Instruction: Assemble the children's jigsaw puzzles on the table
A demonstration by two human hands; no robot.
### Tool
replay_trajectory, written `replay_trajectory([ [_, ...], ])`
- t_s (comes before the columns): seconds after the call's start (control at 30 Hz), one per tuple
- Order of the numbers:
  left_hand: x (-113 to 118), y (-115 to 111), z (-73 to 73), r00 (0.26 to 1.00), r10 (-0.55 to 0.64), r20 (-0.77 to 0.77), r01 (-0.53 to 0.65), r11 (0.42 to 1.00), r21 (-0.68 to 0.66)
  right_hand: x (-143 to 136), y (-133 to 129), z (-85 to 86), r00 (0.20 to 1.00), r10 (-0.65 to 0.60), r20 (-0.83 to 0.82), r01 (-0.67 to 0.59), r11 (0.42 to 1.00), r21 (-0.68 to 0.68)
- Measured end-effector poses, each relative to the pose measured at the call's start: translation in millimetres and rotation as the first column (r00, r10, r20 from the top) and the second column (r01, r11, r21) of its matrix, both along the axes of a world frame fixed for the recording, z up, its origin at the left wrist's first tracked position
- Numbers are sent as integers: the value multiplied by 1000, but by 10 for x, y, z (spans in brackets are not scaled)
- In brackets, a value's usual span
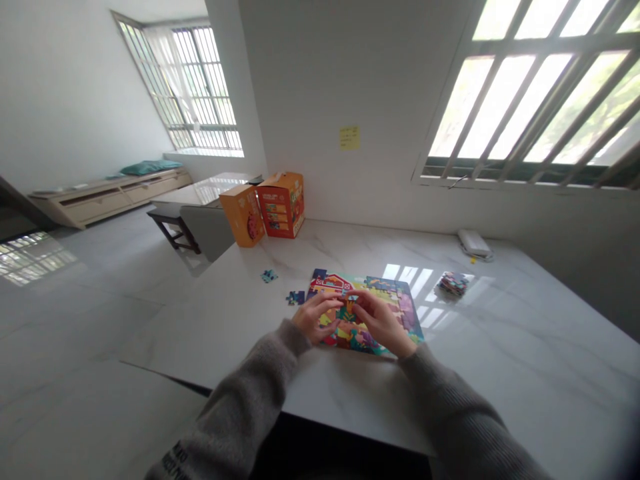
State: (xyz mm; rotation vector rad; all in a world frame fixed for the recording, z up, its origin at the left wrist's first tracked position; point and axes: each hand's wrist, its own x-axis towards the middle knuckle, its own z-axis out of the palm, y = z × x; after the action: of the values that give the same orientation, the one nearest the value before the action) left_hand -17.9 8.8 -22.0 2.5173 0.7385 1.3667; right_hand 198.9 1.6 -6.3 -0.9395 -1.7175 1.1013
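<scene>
A colourful jigsaw puzzle (400,303) lies on the white marbled table, largely joined, with a red barn along its top left. My right hand (384,323) is over its middle, thumb and fingers closed on a small puzzle piece (351,304) that they partly cover. Over the left part of the puzzle, my left hand (314,319) has its thumb and fingers apart, fingertips close to those of the right. Just left of the puzzle are a loose dark blue piece (295,298) and, farther back, a teal piece (269,275).
To the right sits a pile of puzzle pieces (454,285). A white device with a cable (474,244) is by the wall. Two orange boxes (283,205) stand at the back left edge. A yellow note (349,138) hangs on the wall.
</scene>
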Motion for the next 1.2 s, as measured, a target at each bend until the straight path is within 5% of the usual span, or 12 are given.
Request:
replay_trajectory([
  [0.57, -69, -23, -99, 980, 48, -194, -37, 997, 63, -18, -143, -46, 991, -34, 126, 38, 999, -27],
  [0.7, -61, -104, -138, 971, 43, -236, -28, 997, 68, 40, -229, 14, 952, -115, 285, 66, 982, 178],
  [0.83, -42, -136, -190, 965, 27, -261, -13, 998, 57, 102, -364, 38, 928, -69, 365, -81, 921, 380],
  [0.97, -37, -139, -232, 951, 25, -307, -27, 1000, -1, 124, -490, -36, 892, -45, 449, -162, 897, 412],
  [1.2, -32, -120, -310, 938, 27, -345, -43, 998, -38, 173, -544, -86, 834, -163, 527, -107, 889, 445],
])
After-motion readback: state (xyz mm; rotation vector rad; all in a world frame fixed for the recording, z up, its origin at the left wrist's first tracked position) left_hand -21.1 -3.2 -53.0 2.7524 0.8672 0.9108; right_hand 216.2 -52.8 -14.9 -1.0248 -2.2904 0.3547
